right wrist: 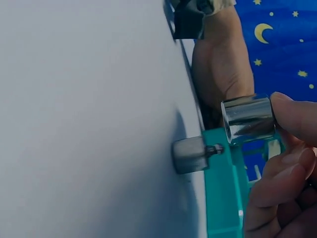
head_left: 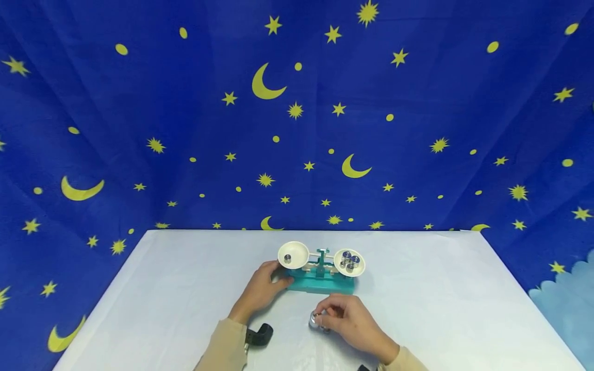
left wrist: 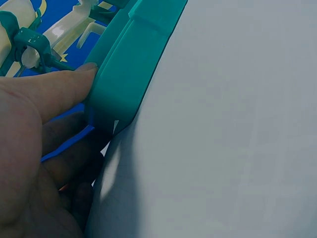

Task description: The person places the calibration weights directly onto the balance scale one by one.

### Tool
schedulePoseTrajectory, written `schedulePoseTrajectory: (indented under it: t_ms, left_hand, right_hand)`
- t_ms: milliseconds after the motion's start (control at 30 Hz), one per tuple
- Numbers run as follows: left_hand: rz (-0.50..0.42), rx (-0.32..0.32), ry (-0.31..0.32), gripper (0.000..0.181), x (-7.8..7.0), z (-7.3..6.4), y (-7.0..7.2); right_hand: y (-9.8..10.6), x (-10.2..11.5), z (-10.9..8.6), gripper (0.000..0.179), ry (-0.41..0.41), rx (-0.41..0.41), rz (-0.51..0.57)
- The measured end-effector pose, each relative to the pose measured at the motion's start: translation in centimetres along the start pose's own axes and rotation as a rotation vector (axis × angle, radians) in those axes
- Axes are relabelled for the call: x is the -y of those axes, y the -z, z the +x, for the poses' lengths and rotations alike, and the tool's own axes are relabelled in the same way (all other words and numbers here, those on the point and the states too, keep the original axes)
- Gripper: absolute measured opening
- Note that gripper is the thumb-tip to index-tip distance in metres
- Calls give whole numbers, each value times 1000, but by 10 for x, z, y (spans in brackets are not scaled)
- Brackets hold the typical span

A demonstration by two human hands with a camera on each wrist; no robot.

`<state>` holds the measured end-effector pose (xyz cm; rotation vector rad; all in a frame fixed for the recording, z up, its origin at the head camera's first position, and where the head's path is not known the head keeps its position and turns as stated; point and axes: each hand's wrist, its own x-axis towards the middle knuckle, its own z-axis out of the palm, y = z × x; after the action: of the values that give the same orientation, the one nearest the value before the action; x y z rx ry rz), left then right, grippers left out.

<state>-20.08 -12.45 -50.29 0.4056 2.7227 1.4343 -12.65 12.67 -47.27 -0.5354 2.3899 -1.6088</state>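
Note:
A teal balance scale point(head_left: 320, 282) with two white pans stands on the table. My left hand point(head_left: 262, 288) grips the left end of its base, the thumb point(left wrist: 69, 89) on the edge and the other fingers behind the end. My right hand point(head_left: 350, 319) pinches a shiny metal weight point(right wrist: 248, 119) by its top, in front of the scale. Another weight point(right wrist: 189, 155) with a small knob stands on the table beside the held one. One small weight point(head_left: 287, 258) sits in the left pan point(head_left: 297, 248). Several weights point(head_left: 350, 259) are grouped in the right pan point(head_left: 357, 272).
A white cloth covers the table point(head_left: 185, 288). Behind and beside it hangs a blue curtain point(head_left: 315, 129) with yellow moons and stars. A black strap device point(head_left: 261, 336) is on the left wrist.

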Motion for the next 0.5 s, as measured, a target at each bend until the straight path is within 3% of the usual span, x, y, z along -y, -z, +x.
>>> schedulePoseTrajectory:
  t_ms: [500]
  left_hand:
    - [-1,-2,-16,52,0,0,-1]
  right_hand:
    - [11,21,5,9,77,-99,-37]
